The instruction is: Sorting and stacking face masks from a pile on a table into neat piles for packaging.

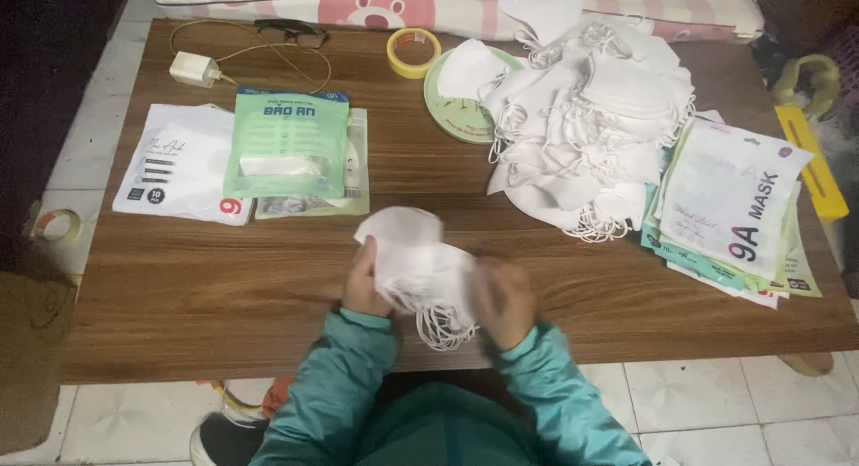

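Landmark: wooden table (268,287). Left part: flat white pouch (179,166); green-and-white pouch (288,144) overlapping another beneath. Right edge: fanned stack of white and teal pouches (738,207).

A brown wood-grain counter (224,305) stood on a pale tiled floor (743,403). On its left half lay a white packet (170,166) and, beside it, a green packet (288,144) stacked on another, with a white charger and cable (195,69), black glasses (291,32) and a yellow tape roll (412,51) along the far edge. On the right, a heap of white face masks (582,126) spilled over a round green plate (452,117), next to a stack of mask packets (734,211).
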